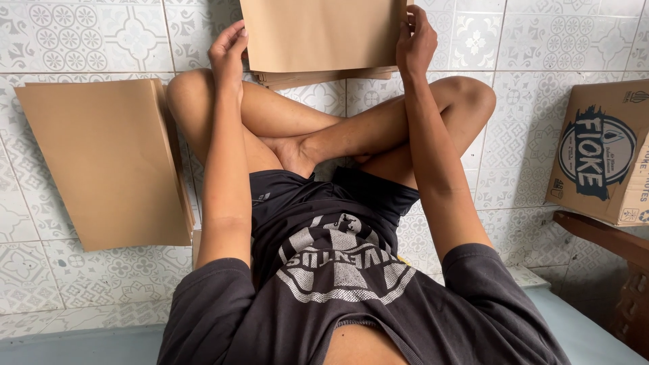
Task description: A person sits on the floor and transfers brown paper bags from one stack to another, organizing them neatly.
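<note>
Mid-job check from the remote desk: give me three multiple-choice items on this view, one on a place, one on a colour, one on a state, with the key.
1. Where does the separate stack of brown sheets lie?
A. on the tiled floor at the person's left
B. on the cardboard box
C. across the person's lap

2. What colour is the sheet held up in front?
A. white
B. plain brown
C. blue

3. How is that sheet held?
A. by the left hand alone
B. lying loose, untouched
C. by both hands, one at each side edge

Key:
1 A, the stack rests on the floor tiles beside the left knee.
2 B, it matches the brown pile under it.
3 C, the left hand and right hand each grip an edge.
</note>
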